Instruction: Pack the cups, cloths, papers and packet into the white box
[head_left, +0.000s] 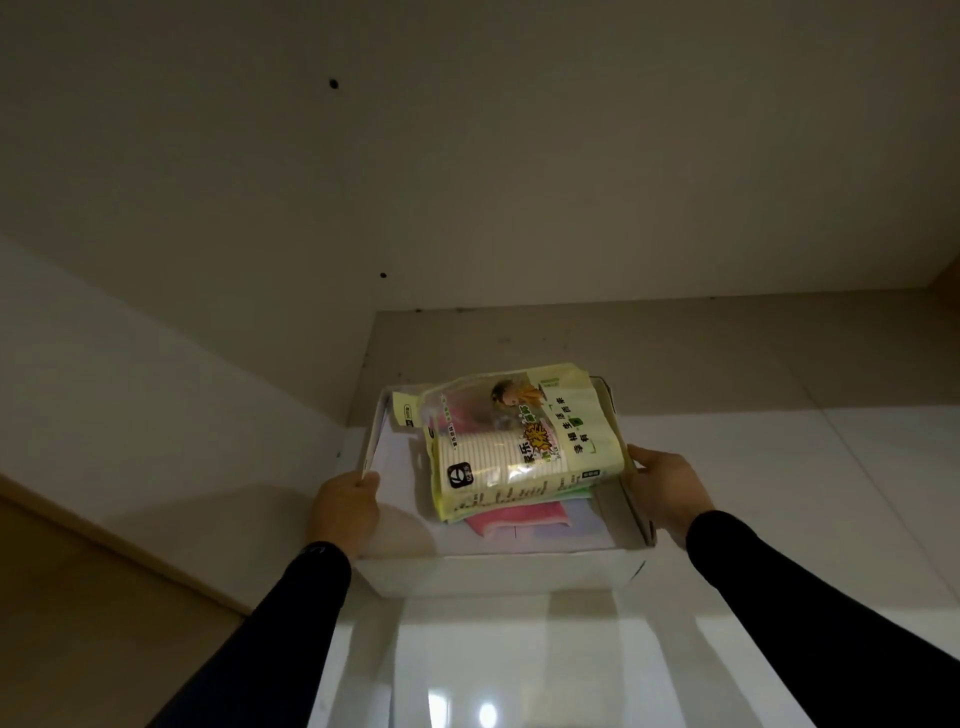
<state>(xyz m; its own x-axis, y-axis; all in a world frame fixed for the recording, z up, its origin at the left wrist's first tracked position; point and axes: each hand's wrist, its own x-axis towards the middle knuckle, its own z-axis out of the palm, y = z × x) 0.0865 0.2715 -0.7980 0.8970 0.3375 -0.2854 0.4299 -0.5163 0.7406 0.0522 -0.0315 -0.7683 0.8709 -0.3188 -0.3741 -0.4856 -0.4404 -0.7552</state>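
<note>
Head view looks down on a white box (498, 571) sitting low in the middle of the frame on a glossy pale floor (753, 467), close to the corner where a cream wall (467, 156) fills the upper half. Both arms reach in from the bottom edge in dark sleeves (779, 597). The left hand (345, 512) is closed on the box's left wall, thumb over the rim near the flap, and the right hand (667, 493) is clamped on the right wall in the same way. Inside, a yellow-green packet (576, 441) lies on top, tilted up toward the far rim and overhanging it slightly. A stack of white cups (483, 465) in clear wrap lies just beside it on its left side, touching it. Under both, a pink cloth (498, 519) sticks out toward the near wall, with a green edge just above it. White papers (395, 467) line the bottom of the box, bare at the left.
</note>
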